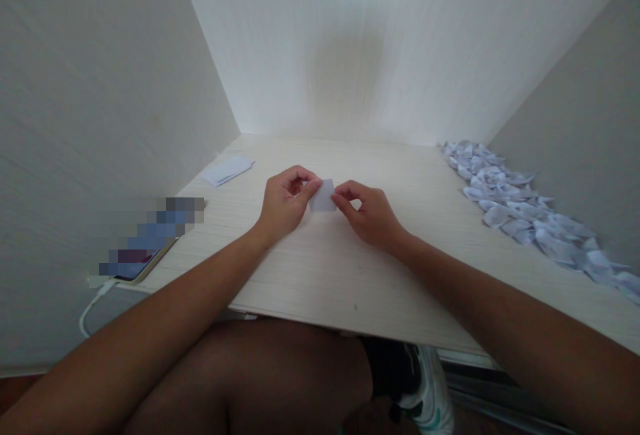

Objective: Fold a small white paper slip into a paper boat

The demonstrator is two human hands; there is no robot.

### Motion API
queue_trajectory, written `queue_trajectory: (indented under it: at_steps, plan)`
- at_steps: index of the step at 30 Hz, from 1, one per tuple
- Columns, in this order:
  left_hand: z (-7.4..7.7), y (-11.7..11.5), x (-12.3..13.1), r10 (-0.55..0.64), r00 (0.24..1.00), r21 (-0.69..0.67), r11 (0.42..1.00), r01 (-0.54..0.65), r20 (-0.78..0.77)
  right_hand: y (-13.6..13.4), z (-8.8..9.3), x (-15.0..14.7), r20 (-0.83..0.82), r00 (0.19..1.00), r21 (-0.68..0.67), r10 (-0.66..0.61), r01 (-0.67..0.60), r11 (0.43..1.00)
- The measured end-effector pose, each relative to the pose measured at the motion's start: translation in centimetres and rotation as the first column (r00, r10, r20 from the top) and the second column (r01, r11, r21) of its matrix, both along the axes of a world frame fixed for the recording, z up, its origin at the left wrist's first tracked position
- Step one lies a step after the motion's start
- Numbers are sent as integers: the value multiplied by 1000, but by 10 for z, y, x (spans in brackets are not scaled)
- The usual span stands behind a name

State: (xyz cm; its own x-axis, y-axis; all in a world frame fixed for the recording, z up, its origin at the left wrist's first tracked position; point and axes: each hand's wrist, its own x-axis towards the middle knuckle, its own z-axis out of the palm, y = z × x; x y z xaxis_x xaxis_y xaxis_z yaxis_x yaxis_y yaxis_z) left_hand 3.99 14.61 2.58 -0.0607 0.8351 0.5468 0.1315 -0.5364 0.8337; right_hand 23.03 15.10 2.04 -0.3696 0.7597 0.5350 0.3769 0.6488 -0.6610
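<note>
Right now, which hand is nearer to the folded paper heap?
Right. The right hand sits left of the folded paper heap, not touching it; the left hand is farther left, across the small paper sheet.

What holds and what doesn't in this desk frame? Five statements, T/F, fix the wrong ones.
1. The left hand and right hand are both at one small paper slip. True.
2. A heap of white paper pieces runs along the right side of the desk. True.
3. The right hand lies flat, well away from the paper slip. False: its thumb and forefinger are at the slip's right edge.
4. A white cable runs to the near end of the phone. True.
5. The phone lies beside the heap. False: it is on the opposite, left side.
</note>
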Motion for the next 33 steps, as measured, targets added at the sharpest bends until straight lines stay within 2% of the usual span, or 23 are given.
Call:
queue_trajectory:
  at_steps: [5, 10, 13, 16, 18, 20, 23, 25, 27, 30, 33]
  plan:
    - [1, 0, 0, -53, 998, -88, 995, 50, -30, 1, 0, 3, 79, 997, 33, -7, 5, 999]
    - [6, -6, 1, -67, 987, -63, 996, 58, -145, -3, 5, 3, 185, 982, 103, -24, 5, 995]
    - [8, -8, 3, -53, 992, -7, 999, 53, -116, -4, 7, 2, 173, 984, 122, -35, 13, 992]
    - [9, -4, 0, -12, 1000, 27, 1000, 12, -4, -2, 6, 2, 151, 988, 109, -34, 18, 994]
    - [11, 1, -7, 23, 989, 31, 999, -28, 146, 1, 4, 4, 163, 986, 60, -28, 18, 998]
    - [13, 8, -15, 59, 940, 17, 998, -68, 335, 5, 2, 5, 148, 989, -24, -27, 31, 999]
    - [15, 13, -21, 76, 860, -67, 997, -49, 505, 8, 1, 6, -27, 999, -173, -23, 18, 985]
    - [14, 12, -18, 40, 864, -152, 987, 43, 502, 9, 1, 5, -212, 977, -271, 5, -64, 960]
    - [11, 7, -10, -26, 881, -224, 963, 149, 473, 7, 1, 3, -327, 944, -343, 41, -159, 926]
    - [7, 1, 2, -105, 905, -255, 940, 225, 412, 4, 0, 0, -238, 965, -387, 111, -199, 900]
    - [4, -1, 5, -100, 939, -245, 951, 187, 328, 2, -1, 0, -82, 987, -391, 137, -158, 907]
